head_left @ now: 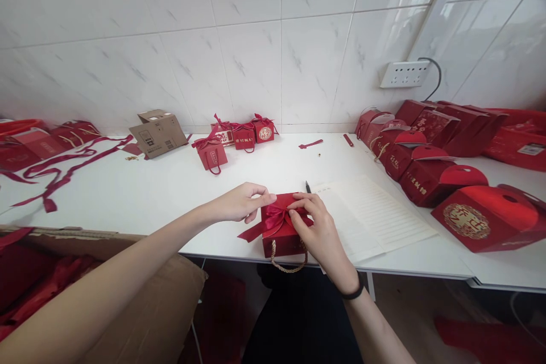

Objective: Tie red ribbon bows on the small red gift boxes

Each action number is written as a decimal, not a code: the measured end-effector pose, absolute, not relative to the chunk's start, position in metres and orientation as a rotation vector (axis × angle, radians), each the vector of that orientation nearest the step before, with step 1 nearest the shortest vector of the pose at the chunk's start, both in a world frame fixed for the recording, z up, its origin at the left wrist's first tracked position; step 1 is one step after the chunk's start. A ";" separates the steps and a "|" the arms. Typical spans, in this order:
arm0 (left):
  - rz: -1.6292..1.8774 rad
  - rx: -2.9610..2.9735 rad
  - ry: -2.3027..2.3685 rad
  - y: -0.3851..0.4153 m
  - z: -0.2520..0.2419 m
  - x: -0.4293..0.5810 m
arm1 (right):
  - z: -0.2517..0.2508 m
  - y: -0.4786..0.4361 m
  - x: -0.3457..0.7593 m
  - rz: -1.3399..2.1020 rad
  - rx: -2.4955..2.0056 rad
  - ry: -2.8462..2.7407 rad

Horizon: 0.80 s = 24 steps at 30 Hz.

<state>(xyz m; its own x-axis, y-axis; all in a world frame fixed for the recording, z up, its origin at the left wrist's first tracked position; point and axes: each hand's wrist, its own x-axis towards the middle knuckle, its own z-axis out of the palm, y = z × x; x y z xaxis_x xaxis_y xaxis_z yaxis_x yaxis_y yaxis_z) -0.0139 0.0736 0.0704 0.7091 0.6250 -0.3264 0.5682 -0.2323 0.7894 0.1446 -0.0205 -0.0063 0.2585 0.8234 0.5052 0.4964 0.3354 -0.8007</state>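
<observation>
Bow (275, 216), one, on one red box (290, 243), sits pinched by right grip (314, 223); left grip (239, 203), cannot tell.

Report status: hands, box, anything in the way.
Right hand on bow; left hand by far left corner of box. Box near table edge. Nothing seems in the way; pen, paper close on right.

Paper (371, 210): right of the right hand (313, 219). Pen (307, 186): just beyond that hand. Carton (158, 135): beyond and left of the left hand (245, 203). Socket (404, 74): on the wall (315, 68), beyond and right of both.
</observation>
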 end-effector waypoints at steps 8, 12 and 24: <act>0.199 1.940 0.887 0.074 0.067 -0.012 | -0.006 -0.021 0.144 0.344 -1.312 -1.389; 0.147 1.916 0.901 0.081 0.065 -0.015 | -0.006 -0.021 0.144 0.343 -1.318 -1.387; 0.144 1.944 0.881 0.083 0.067 -0.016 | -0.009 -0.020 0.146 0.232 -1.310 -1.436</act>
